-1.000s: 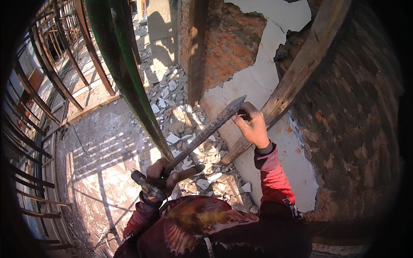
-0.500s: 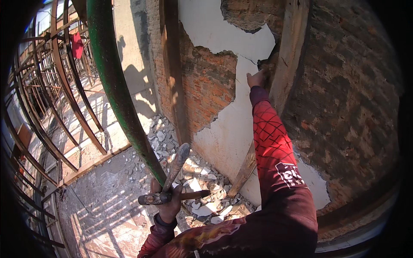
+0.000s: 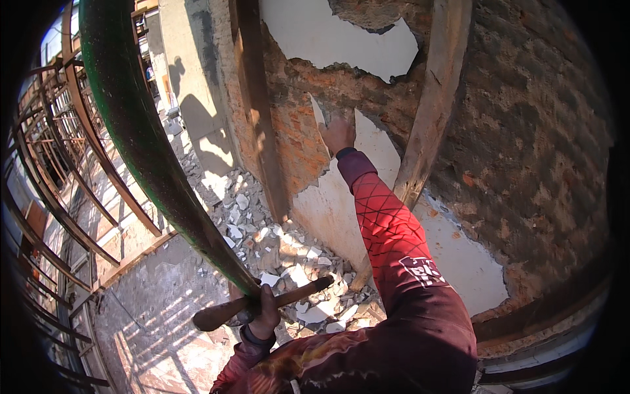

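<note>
My right hand (image 3: 338, 136) reaches up to the wall and grips a thin, pointed piece of white plaster (image 3: 317, 110) beside its thumb. The fingertips are partly hidden and blurred. Just right of the hand and below it, white plaster (image 3: 377, 141) with a jagged top edge lies against exposed brick. Lower down, my left hand (image 3: 264, 320) is closed around a hammer (image 3: 298, 291), held slantwise across the fist. The lower end of a green pole (image 3: 223, 243) meets that hand; whether the fingers also wrap the pole, I cannot tell.
Broken plaster and rubble (image 3: 308, 269) heap at the wall's foot. One upright timber (image 3: 254, 111) stands left of the bare brick; a leaning timber (image 3: 433, 98) crosses on the right. Another plaster patch (image 3: 348, 36) clings higher up. Wooden framing (image 3: 85, 125) stands at far left.
My right hand has moved left and slightly down from beside the leaning timber. The plaster strip joining the upper and lower patches has broken away. The hammer has turned in my left hand.
</note>
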Demonstrator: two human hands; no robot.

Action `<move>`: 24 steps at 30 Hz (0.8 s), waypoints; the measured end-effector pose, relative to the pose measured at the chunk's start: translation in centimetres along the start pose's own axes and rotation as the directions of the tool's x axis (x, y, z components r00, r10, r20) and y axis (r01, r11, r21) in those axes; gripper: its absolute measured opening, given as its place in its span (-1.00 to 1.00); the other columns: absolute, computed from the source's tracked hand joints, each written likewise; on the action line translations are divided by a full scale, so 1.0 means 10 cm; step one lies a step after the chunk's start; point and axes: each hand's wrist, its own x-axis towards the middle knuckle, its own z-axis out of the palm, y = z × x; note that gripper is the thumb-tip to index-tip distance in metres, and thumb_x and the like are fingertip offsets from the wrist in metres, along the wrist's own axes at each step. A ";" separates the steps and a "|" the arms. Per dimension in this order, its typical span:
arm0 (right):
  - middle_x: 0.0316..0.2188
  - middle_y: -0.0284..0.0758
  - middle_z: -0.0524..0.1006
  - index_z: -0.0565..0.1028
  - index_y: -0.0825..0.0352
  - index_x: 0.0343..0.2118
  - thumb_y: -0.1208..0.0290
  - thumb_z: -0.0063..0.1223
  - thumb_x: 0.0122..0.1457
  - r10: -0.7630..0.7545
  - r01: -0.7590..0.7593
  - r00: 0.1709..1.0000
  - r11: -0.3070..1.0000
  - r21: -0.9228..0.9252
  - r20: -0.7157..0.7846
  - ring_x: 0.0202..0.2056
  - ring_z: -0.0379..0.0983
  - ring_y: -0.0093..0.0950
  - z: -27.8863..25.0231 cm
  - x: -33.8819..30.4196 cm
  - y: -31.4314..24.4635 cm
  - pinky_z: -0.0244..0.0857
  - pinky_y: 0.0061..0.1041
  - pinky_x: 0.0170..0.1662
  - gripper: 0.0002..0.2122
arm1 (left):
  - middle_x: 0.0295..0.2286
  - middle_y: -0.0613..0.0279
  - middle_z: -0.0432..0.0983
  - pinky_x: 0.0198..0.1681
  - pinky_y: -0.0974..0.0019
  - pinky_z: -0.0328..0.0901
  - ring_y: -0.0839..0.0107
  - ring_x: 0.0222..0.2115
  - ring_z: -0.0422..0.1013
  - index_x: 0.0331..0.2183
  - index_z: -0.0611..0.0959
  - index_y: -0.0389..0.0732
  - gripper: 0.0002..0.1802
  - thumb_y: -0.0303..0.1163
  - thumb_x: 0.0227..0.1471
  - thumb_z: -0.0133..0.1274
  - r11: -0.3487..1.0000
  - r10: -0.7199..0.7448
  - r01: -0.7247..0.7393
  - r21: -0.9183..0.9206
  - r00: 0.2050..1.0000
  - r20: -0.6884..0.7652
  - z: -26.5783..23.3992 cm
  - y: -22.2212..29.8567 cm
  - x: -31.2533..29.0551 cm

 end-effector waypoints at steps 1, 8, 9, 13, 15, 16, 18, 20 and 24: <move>-0.10 0.06 0.43 0.32 0.38 -0.03 0.07 0.14 0.01 -0.075 0.065 0.991 0.993 0.096 0.111 -0.09 0.40 -0.04 0.20 -0.11 -0.02 0.30 -0.19 -0.05 -0.43 | -0.34 0.22 0.33 -0.23 0.36 0.22 0.45 -0.34 0.29 -0.17 0.36 -0.30 -0.70 -0.43 0.07 0.04 1.000 0.001 -0.001 0.007 1.000 0.004 0.01 -0.01 -0.01; 0.00 0.02 0.26 0.23 0.40 0.10 0.14 0.17 0.01 -0.048 0.015 0.987 0.976 -0.216 -0.152 0.06 0.18 -0.03 0.24 0.01 0.43 0.11 -0.12 0.07 -0.36 | -0.33 0.20 0.31 -0.16 0.32 0.17 0.42 -0.28 0.26 -0.17 0.38 -0.30 -0.62 -0.31 0.03 0.07 0.999 -0.032 0.031 -0.023 0.999 -0.023 0.00 -0.01 0.01; -0.08 -0.04 0.27 0.24 0.38 0.08 0.29 0.14 0.01 -0.067 -0.045 0.940 0.948 -0.315 -0.335 0.03 0.17 -0.09 0.07 0.08 0.61 0.09 -0.06 0.04 -0.43 | -0.33 0.20 0.31 -0.16 0.31 0.17 0.42 -0.28 0.26 -0.17 0.38 -0.30 -0.62 -0.30 0.03 0.07 1.000 -0.018 0.018 -0.014 1.000 -0.019 0.01 0.02 0.02; -0.01 -0.06 0.26 0.28 0.34 0.05 0.42 0.05 0.02 0.066 -0.240 0.932 0.849 -0.470 -0.357 0.06 0.16 -0.08 -0.15 0.33 1.14 0.13 -0.07 0.04 -0.52 | -0.35 0.18 0.31 -0.19 0.29 0.16 0.39 -0.31 0.26 -0.22 0.40 -0.30 -0.61 -0.23 0.01 0.08 0.999 -0.022 0.020 -0.039 0.999 -0.049 0.03 0.07 0.03; 0.01 -0.08 0.29 0.29 0.34 0.04 0.44 0.01 0.04 0.061 -0.212 0.948 0.855 -0.474 -0.313 0.08 0.17 -0.08 -0.16 0.34 1.28 0.18 -0.09 0.04 -0.55 | -0.36 0.18 0.31 -0.20 0.29 0.16 0.39 -0.31 0.26 -0.24 0.40 -0.29 -0.61 -0.22 0.01 0.08 0.996 -0.025 0.016 -0.086 0.995 -0.093 0.07 0.08 0.03; 0.01 -0.09 0.32 0.30 0.35 0.04 0.44 -0.02 0.05 0.051 -0.199 0.944 0.874 -0.443 -0.325 0.07 0.20 -0.08 -0.18 0.37 1.33 0.22 -0.11 0.03 -0.57 | -0.36 0.19 0.31 -0.20 0.29 0.16 0.40 -0.32 0.25 -0.24 0.40 -0.29 -0.62 -0.21 0.01 0.08 0.998 -0.005 0.000 -0.065 0.996 -0.089 0.08 0.07 0.05; -0.03 -0.07 0.38 0.32 0.36 0.00 0.46 -0.03 0.04 0.066 -0.138 0.978 0.916 -0.376 -0.197 0.06 0.26 -0.07 -0.12 0.34 1.28 0.25 -0.11 0.02 -0.59 | -0.37 0.19 0.30 -0.21 0.30 0.16 0.41 -0.32 0.25 -0.26 0.40 -0.28 -0.62 -0.21 0.00 0.08 1.000 0.024 -0.024 -0.003 0.997 -0.071 0.04 0.05 0.04; -0.09 -0.02 0.44 0.34 0.38 -0.06 0.50 -0.03 -0.01 0.096 -0.060 0.989 0.955 -0.291 0.112 0.04 0.32 -0.06 0.09 0.11 0.93 0.26 -0.08 0.02 -0.61 | -0.36 0.21 0.30 -0.21 0.31 0.16 0.42 -0.33 0.24 -0.25 0.40 -0.28 -0.62 -0.21 0.00 0.08 1.000 0.019 -0.017 0.019 0.994 -0.104 0.02 0.03 0.01; -0.23 -0.05 0.51 0.37 0.39 -0.12 0.48 -0.01 -0.05 -0.086 0.140 0.978 0.949 -0.283 0.192 -0.12 0.44 -0.08 0.68 -0.54 0.71 0.32 -0.11 -0.07 -0.64 | -0.38 0.24 0.30 -0.25 0.33 0.15 0.45 -0.37 0.23 -0.27 0.40 -0.29 -0.59 -0.16 -0.01 0.09 0.999 -0.035 0.033 -0.022 0.993 -0.113 0.05 0.03 0.01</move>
